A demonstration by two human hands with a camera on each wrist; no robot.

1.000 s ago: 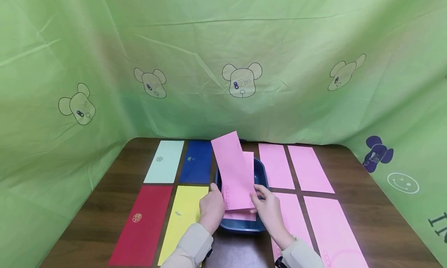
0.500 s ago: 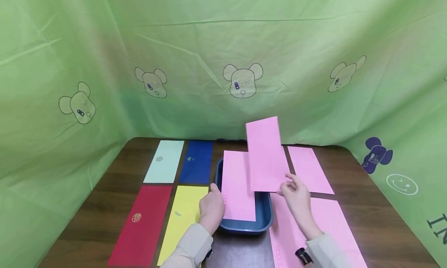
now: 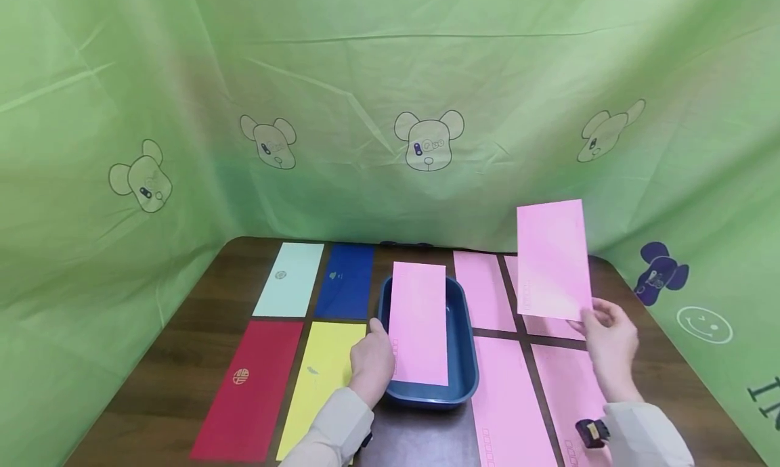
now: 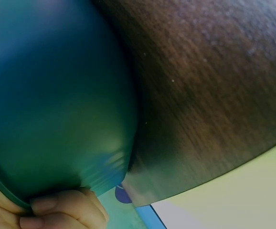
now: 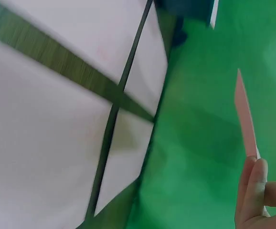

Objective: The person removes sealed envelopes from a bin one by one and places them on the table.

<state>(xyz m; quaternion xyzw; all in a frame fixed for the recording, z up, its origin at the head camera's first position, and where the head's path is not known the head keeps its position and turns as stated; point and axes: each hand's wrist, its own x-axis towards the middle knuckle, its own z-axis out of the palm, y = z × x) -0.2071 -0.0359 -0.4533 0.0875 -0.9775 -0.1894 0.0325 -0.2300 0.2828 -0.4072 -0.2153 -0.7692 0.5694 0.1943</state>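
Observation:
My left hand [image 3: 372,365] grips the left rim of a dark blue plastic basin [image 3: 468,345] at the middle of the table. In the left wrist view, the fingers [image 4: 69,210] curl against the basin's outer wall [image 4: 57,109]. A pink envelope [image 3: 420,321] lies in the basin, its far end at the far rim. Off to the right, my right hand [image 3: 611,342] pinches another pink envelope [image 3: 553,260] by its lower right corner. It is raised over the far right envelope [image 3: 548,327] on the table, partly hiding it. The right wrist view shows this held envelope [image 5: 245,117] nearly edge-on.
Left of the basin lie a pale mint envelope [image 3: 286,281], a blue one [image 3: 344,284], a red one [image 3: 248,386] and a yellow one [image 3: 318,362]. More pink envelopes [image 3: 514,399] lie in two rows at right. A green curtain [image 3: 341,68] surrounds the wooden table [image 3: 164,365].
My right hand has carried a pink envelope up out of the basin and over to the right. My left hand has stayed at the basin's rim.

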